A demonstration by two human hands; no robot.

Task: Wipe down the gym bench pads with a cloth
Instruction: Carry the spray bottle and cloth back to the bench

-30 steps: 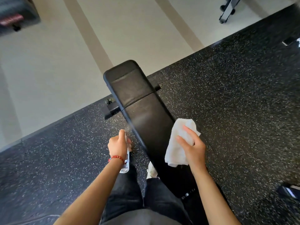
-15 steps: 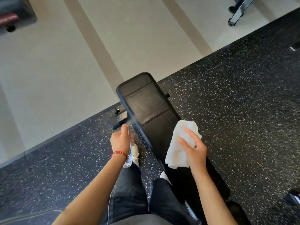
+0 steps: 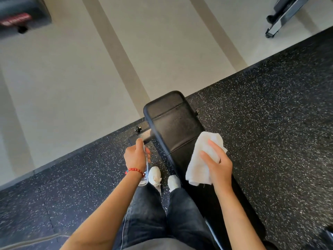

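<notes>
Nearer now, bench pad (image 3: 175, 129); left hand (image 3: 135, 156) grips spray bottle (image 3: 145, 175), right hand (image 3: 219, 166) pinches cloth (image 3: 201, 156).

black speckled rubber floor (image 3: 270, 123) carries the gym bench (image 3: 174, 127), running from 6 toward 12 o'clock; pale floor (image 3: 72, 78) starts past it.

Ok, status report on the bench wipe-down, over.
Left hand grips spray bottle. Right hand holds white cloth over bench pad. Nothing blocking the pad.
</notes>
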